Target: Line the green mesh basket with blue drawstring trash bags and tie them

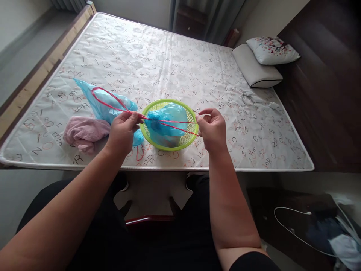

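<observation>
A red drawstring [177, 121] is stretched between my two hands, above a green plastic basket [169, 101]. My left hand [125, 130] pinches it at the basket's left rim, and a loop of it sticks out to the left. At the right rim, my right hand [211, 128] grips the other end, where two strands run into the fingers. Inside the basket lies a translucent blue plastic bag [172, 116], its neck gathered near my left fingers. Another blue plastic bag [104, 103] rests behind my left hand, partly hidden by it. Beside it is a crumpled pink cloth [84, 131].
Everything lies on a mattress [180, 75] printed with letters. A white cushion with a tree print [272, 51] sits on a beige pillow [255, 67] at the right, against a dark headboard [321, 86]. A white cable [293, 229] hangs over dark furniture at lower right.
</observation>
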Action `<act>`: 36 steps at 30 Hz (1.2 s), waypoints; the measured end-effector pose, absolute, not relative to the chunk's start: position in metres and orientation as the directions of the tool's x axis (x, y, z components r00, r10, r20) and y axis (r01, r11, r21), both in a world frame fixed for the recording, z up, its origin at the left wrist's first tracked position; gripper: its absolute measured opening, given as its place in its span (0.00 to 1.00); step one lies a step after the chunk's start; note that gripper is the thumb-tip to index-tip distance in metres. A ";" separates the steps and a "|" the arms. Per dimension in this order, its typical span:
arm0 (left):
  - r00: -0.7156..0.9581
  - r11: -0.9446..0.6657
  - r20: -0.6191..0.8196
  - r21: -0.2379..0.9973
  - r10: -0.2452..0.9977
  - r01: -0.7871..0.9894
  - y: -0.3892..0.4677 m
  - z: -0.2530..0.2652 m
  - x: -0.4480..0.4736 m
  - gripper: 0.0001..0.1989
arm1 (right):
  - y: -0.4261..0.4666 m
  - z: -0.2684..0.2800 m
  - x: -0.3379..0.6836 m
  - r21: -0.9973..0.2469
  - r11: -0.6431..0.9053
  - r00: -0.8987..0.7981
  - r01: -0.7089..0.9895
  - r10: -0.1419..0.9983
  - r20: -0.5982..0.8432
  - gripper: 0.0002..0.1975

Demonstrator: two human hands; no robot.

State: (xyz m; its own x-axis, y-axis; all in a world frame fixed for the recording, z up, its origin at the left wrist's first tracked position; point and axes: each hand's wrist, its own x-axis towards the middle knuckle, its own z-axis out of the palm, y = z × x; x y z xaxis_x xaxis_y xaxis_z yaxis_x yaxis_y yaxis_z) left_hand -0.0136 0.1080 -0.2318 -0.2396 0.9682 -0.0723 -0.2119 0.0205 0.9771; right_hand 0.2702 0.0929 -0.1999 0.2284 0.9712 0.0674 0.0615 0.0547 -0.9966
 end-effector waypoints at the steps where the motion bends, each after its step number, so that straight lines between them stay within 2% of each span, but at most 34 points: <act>1: -0.252 0.020 -0.077 0.975 0.965 -0.222 0.110 -0.231 -0.016 0.13 | 0.092 -0.202 0.269 -0.992 0.070 0.258 0.102 0.962 0.094 0.13; 5: -0.234 0.053 -0.127 0.953 0.964 -0.299 0.115 -0.234 -0.020 0.12 | 0.093 -0.219 0.268 -0.980 0.119 0.365 0.160 0.915 0.171 0.26; 11: -0.161 0.099 -0.139 0.966 0.977 -0.237 0.118 -0.245 -0.022 0.17 | 0.095 -0.229 0.273 -0.950 0.234 0.355 0.206 0.887 0.296 0.20; 14: -0.168 0.074 -0.112 0.973 0.979 -0.218 0.120 -0.246 -0.024 0.18 | 0.091 -0.216 0.269 -0.963 0.217 0.307 0.161 0.916 0.258 0.20; 18: -0.182 0.037 -0.086 0.966 0.979 -0.256 0.120 -0.242 -0.022 0.19 | 0.084 -0.196 0.258 -0.980 0.193 0.246 0.039 0.949 0.197 0.25; 23: -0.230 -0.059 0.019 0.984 0.973 -0.170 0.117 -0.237 -0.016 0.18 | 0.081 -0.187 0.257 -0.981 0.166 0.164 -0.104 0.975 0.148 0.28; 27: -0.240 -0.098 0.068 0.989 0.968 -0.113 0.116 -0.237 -0.015 0.18 | 0.085 -0.192 0.264 -0.990 0.088 0.166 -0.110 0.984 0.069 0.26; 30: -0.193 -0.140 0.127 0.989 0.973 -0.057 0.111 -0.236 -0.011 0.18 | 0.086 -0.193 0.266 -0.984 0.071 0.179 -0.166 0.983 0.041 0.25; 32: -0.168 -0.220 0.218 0.976 0.961 0.011 0.105 -0.235 -0.007 0.17 | 0.086 -0.192 0.265 -0.977 0.074 0.187 -0.201 0.982 0.036 0.25; 36: -0.066 -0.345 0.360 0.923 0.931 0.172 0.095 -0.233 -0.001 0.17 | 0.087 -0.191 0.264 -0.977 0.100 0.217 -0.188 0.975 0.058 0.24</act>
State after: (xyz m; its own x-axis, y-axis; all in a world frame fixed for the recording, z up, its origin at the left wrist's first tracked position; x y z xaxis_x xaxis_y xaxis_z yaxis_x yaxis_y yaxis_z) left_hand -0.0013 0.0946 -0.2325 -0.0659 0.9307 0.3599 0.1725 -0.3446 0.9228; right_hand 0.2645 0.0870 -0.1905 0.2166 0.9746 0.0577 -0.1882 0.0997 -0.9771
